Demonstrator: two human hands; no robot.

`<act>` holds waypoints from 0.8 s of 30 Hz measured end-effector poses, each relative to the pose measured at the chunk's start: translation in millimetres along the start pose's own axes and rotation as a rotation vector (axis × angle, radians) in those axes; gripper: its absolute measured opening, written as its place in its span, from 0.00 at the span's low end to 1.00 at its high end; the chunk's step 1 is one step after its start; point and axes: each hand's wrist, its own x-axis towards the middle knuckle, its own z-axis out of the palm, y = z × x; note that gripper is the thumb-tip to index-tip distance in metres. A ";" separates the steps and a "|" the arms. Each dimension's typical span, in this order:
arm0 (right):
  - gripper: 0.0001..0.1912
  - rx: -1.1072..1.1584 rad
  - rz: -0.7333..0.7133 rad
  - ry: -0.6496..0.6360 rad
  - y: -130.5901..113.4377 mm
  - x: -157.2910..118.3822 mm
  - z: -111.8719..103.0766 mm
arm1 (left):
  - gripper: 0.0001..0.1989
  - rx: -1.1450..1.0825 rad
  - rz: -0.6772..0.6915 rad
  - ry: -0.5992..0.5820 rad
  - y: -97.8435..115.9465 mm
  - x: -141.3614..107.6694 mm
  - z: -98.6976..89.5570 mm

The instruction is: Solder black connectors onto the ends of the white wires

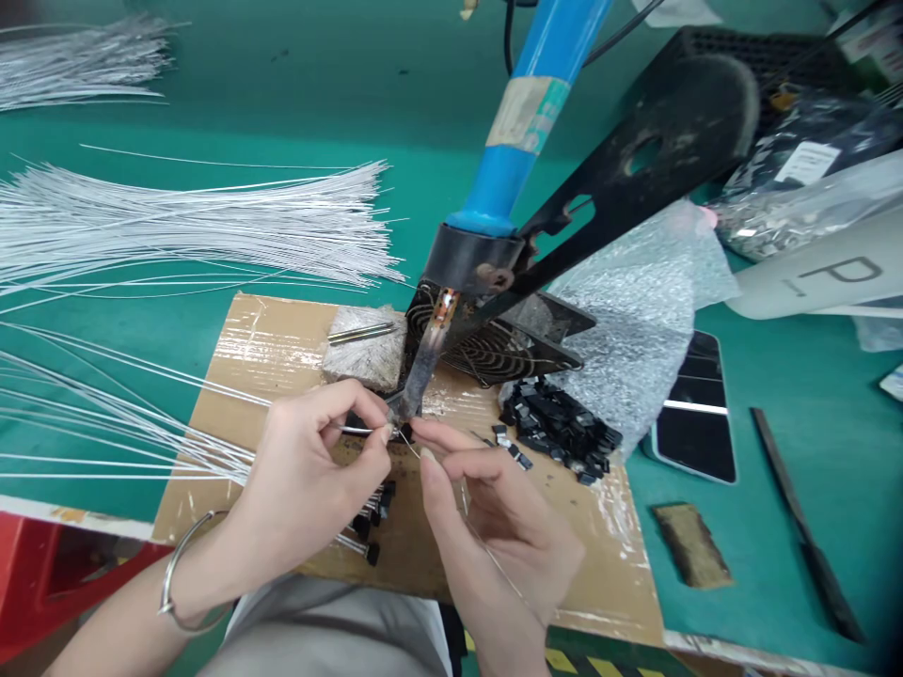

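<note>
A soldering iron with a blue handle is fixed at a slant, its tip pointing down between my hands. Thumb and forefinger of my left hand pinch a white wire whose end lies right by the tip. My right hand grips a thin solder wire, which runs across the palm and reaches the same spot. Fingers hide the exact contact there. Below my left hand are several finished-looking wires with black connectors. A pile of small black connectors sits right of the iron.
Cardboard covers the work spot. A pale block carries metal rods. Behind the iron stands a small fan. Bundles of white wires lie left. On the right are a phone, brown pad, file-like tool and bubble wrap.
</note>
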 end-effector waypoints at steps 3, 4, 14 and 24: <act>0.10 -0.001 -0.009 -0.004 0.3 0.2 0.0 | 0.06 0.005 0.008 -0.001 0.2 -0.2 -0.4; 0.10 -0.006 -0.013 -0.008 0.5 0.3 -0.1 | 0.06 0.004 0.009 -0.001 0.3 0.0 -0.4; 0.09 -0.048 -0.084 -0.023 3.9 1.8 -1.6 | 0.07 0.012 0.013 0.007 -1.7 -1.7 0.0; 0.08 -0.063 -0.112 -0.009 4.4 1.2 -0.8 | 0.08 0.040 0.050 0.014 -3.0 -0.6 0.3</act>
